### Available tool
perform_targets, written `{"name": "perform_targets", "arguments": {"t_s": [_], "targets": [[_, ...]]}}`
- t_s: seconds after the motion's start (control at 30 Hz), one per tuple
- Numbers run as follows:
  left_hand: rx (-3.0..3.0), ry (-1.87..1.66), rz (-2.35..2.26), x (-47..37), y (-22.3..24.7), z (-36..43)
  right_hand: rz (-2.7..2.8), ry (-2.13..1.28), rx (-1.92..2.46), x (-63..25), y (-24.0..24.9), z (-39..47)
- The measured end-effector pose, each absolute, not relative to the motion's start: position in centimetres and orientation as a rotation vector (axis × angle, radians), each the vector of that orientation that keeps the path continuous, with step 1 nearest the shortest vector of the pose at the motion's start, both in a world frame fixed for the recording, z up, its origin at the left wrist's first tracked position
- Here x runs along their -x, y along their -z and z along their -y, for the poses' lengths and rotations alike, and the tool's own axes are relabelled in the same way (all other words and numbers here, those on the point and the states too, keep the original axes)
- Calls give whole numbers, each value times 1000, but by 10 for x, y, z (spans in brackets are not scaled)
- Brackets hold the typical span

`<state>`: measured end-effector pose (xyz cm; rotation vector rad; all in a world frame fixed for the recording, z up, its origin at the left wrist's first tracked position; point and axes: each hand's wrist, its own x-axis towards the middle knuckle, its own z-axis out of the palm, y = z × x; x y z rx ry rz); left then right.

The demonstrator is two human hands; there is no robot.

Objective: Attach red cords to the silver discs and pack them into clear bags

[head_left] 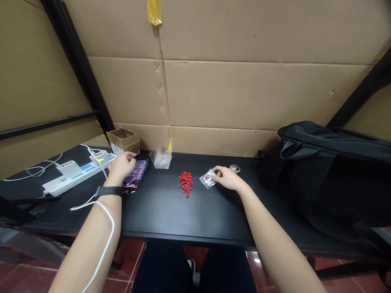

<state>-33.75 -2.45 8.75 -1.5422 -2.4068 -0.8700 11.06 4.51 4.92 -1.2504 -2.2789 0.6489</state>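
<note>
My right hand (224,177) pinches the edge of a small clear plastic packet (208,179) with a round item and something red inside, low over the black table (183,219). To its left lies a loose pile of red cord loops (185,183). My left hand (122,165), with a dark band on the wrist, is above a purple, partly blurred item (136,173); its thumb and fingers are close together, and whether anything is between them cannot be made out. Clear plastic bags (161,158) lie farther back, right of the purple item.
An open cardboard box (124,140) stands at the back left. A white power strip (79,174) with cables lies at the left, one cable crossing my left forearm. A tape roll (235,168) is behind my right hand. A large black bag (330,175) fills the right side.
</note>
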Motion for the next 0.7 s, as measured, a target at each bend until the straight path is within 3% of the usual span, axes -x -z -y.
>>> {"name": "perform_targets", "arguments": {"t_s": [0.17,0.4,0.7], "targets": [[1828,1015,1858,259,-104,31,2222,-709,1247,-111,-48,-45],[2479,638,1486,158,-95,40,2253,-717,1286,-117,-50,-45],[2782,261,1304,106,-88,16,2443,-475,997,-121,-61,-40]]}}
